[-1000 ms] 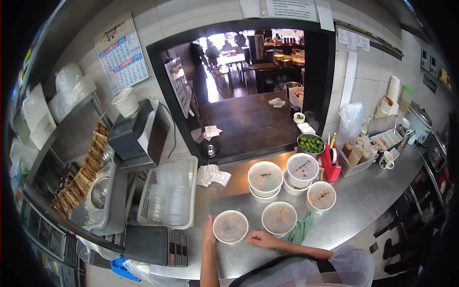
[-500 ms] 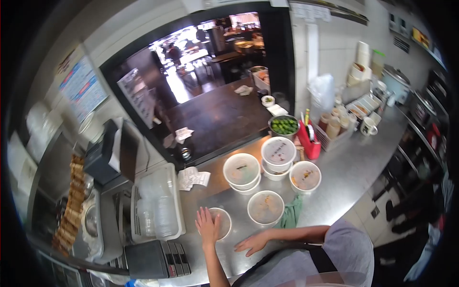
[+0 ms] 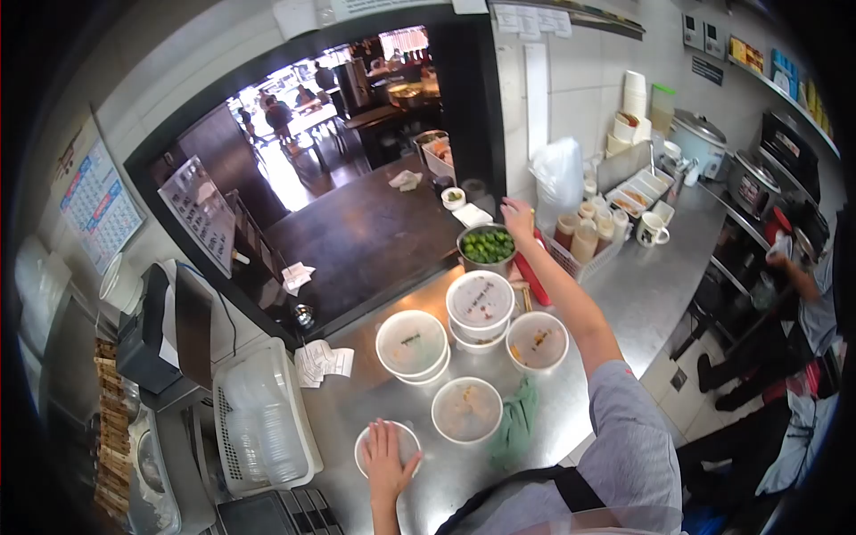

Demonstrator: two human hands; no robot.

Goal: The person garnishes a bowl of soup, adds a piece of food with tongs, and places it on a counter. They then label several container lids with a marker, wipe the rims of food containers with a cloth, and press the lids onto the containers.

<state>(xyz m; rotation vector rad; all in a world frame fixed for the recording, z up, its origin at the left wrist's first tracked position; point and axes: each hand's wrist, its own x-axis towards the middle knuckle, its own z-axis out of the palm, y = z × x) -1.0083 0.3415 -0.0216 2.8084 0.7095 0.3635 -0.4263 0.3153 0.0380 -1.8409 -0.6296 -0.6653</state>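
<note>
My left hand (image 3: pixel 387 457) lies spread on the lid of a round white container (image 3: pixel 408 443) at the front of the steel counter. My right hand (image 3: pixel 519 218) is stretched out to the top of the red holder (image 3: pixel 532 272), just right of the steel bowl of green limes (image 3: pixel 487 246); its fingers are bent together, and what they hold is too small to make out. Between the hands stand more lidded containers: a stack at the left (image 3: pixel 411 342), a stack with writing on its lid (image 3: pixel 480 299), one at the right (image 3: pixel 537 341) and one in front (image 3: pixel 467 410).
A green cloth (image 3: pixel 514 423) lies beside the front container. Paper slips (image 3: pixel 322 362) and a white basket of clear lids (image 3: pixel 266 419) are at left. Sauce bottles (image 3: pixel 585 239) stand in a basket at right. Another person (image 3: pixel 807 285) is at the far right.
My right hand has moved from the near counter up to the red holder beside the limes. My left hand still rests on the same container. The view has shifted to the right.
</note>
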